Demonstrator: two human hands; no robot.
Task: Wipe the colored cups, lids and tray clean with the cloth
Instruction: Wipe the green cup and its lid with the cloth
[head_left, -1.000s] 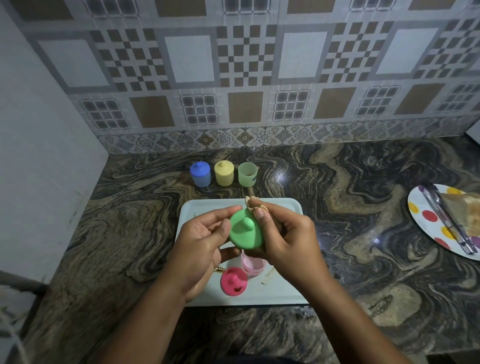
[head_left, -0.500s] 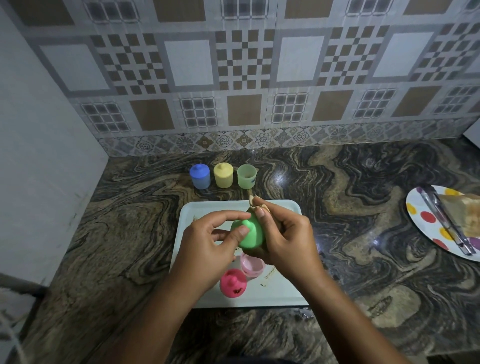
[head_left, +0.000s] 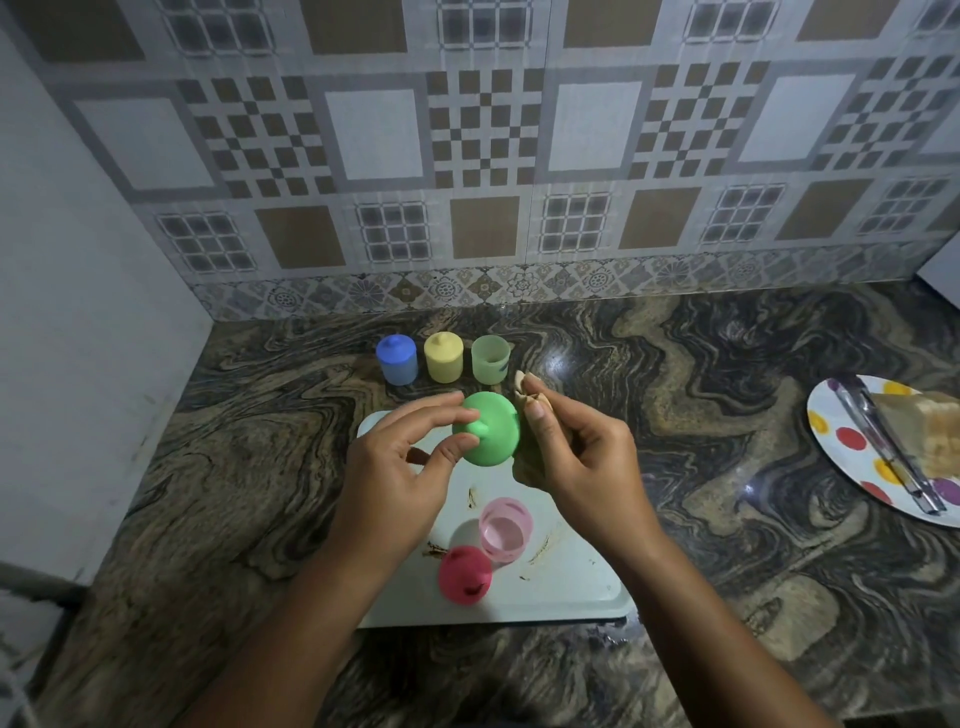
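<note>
left hand (head_left: 400, 462) pinches the green lid (head_left: 488, 429) w/ thumb & fingers, up over the tray (head_left: 571, 587). right hand (head_left: 576, 452) is closed tight round the cloth (head_left: 530, 397), touching the lid at 3 o'clock. pink cup (head_left: 505, 529) & red lid (head_left: 464, 573) lie on the tray at 6.

You're in a home kitchen, corner spot. Evidence: polished marble-look stone countertop (head_left: 727, 441) w/ swirling brown-black veining, patterned ceramic tile backsplash (head_left: 478, 145) in grey, white & brown checks plus a floral border strip at the base, plain white side wall (head_left: 78, 286) at left. On the counter at right you've got a polka-dot plate (head_left: 852, 447) w/ metal tongs (head_left: 883, 441) & what looks like bread slices (head_left: 930, 431). Domestic, not commercial.
</note>
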